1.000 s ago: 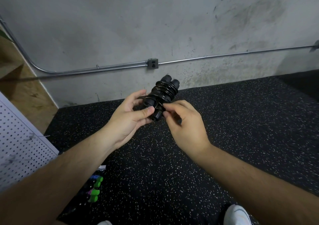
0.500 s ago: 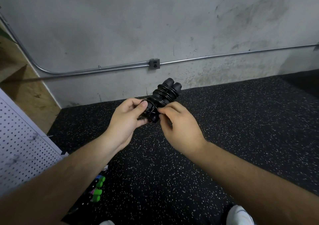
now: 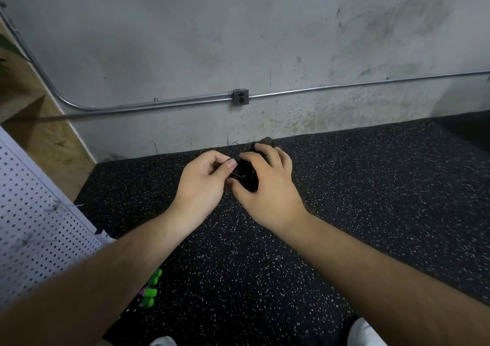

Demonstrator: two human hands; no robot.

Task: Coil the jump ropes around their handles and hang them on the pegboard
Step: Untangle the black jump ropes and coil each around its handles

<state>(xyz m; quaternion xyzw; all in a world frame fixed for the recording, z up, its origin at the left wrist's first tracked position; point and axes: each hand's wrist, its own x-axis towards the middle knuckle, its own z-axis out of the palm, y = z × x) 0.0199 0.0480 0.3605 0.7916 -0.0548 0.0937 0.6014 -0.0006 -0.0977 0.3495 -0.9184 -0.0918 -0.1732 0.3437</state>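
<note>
Both hands are together on the black rope (image 3: 245, 177). The right hand (image 3: 270, 186) curls over the coiled handles, and the left hand (image 3: 201, 183) pinches a cord loop at their near end. Its long axis seems to point away toward the wall (image 3: 238, 40). The pegboard (image 3: 34, 226) sits low left, nearer the left arm. On the speckled rubber floor (image 3: 371, 199), green handles (image 3: 151, 291) lie beside the pegboard.

Dim, even indoor light — soft shadows, wide-angle bending at edges, slight blur.

Black rope bundle (image 3: 245, 176), white-speckled floor (image 3: 344, 199)
</note>
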